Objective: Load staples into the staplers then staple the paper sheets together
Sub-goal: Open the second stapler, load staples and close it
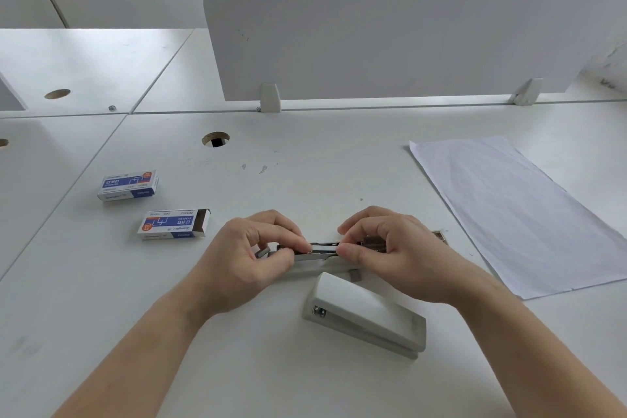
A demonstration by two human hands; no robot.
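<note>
Open stapler: a grey stapler point(319, 256) lies flat on the white surface point(305, 180) with its top swung open, so the long metal channel faces up, ready to take staples. It sits between the two hands, straight ahead of the person.
Left hand: the left hand point(251, 254) curls over the left end of the open stapler. Thumb and forefinger are pinched closed on the metal channel, probably to steady it.
Right hand: the right hand point(390, 248) mirrors it from the right, wrist resting low. Thumb and forefinger are closed on the channel's other end. A dark strip, possibly staples, shows under the fingers, but the view is too blurred to be sure.
Arms: both forearms reach forward from the bottom corners and angle inward, meeting at the stapler.
Second stapler: a closed grey stapler point(366, 316) lies just in front of the hands, nearer the person, untouched, likely waiting its turn.
Staple boxes: an open box of staples point(174, 223) lies left of the hands with its end flap out. A closed box point(128, 185) lies farther left and behind it.
Paper: white sheets point(519, 210) lie flat to the right, well apart from the hands, set aside for stapling later.
Stage: loading seems under way; no stapling has started.
</note>
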